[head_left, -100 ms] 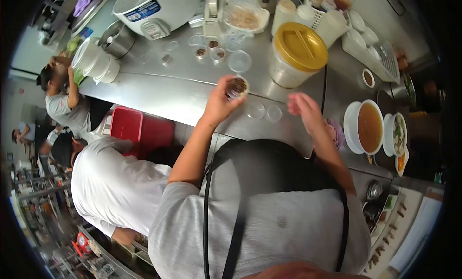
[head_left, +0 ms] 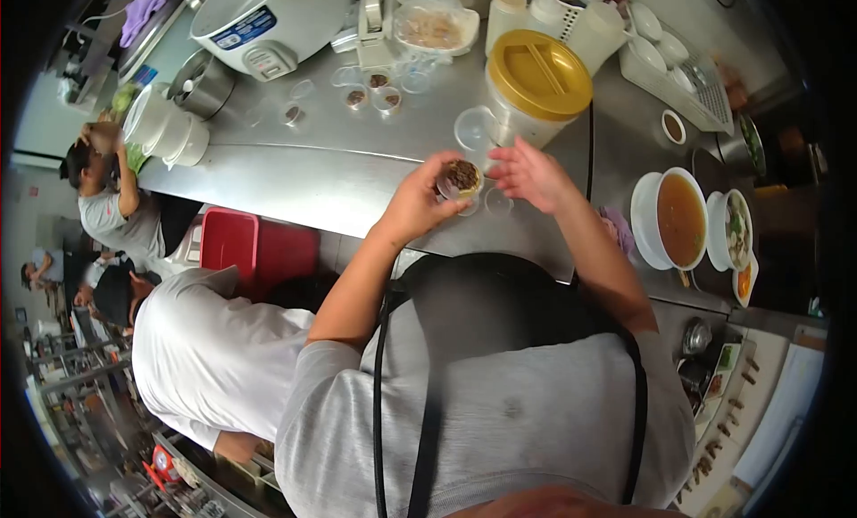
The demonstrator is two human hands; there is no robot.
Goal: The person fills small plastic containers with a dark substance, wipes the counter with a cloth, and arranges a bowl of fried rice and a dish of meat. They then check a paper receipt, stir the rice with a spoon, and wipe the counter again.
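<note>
My left hand grips a small clear plastic cup between thumb and fingers. Dark brown crumbly food fills it, with a yellowish layer showing at the edge. My right hand is close to the cup's right side, fingers stretched and apart, with nothing visible in them. Just beyond the hands, a clear round lid overlaps the base of a tub with a gold lid. Another clear round piece lies on the steel counter below my right hand.
Several small filled cups stand farther back, near a rice cooker. Squeeze bottles are behind the tub. To the right sit a bowl of brown soup and a second bowl. A person in white bends close at my left.
My right hand has come left to the cup, its fingers now spread. The cup is tipped more toward me. The large clear lid is farther right, against the tub in view. The view has shifted slightly.
</note>
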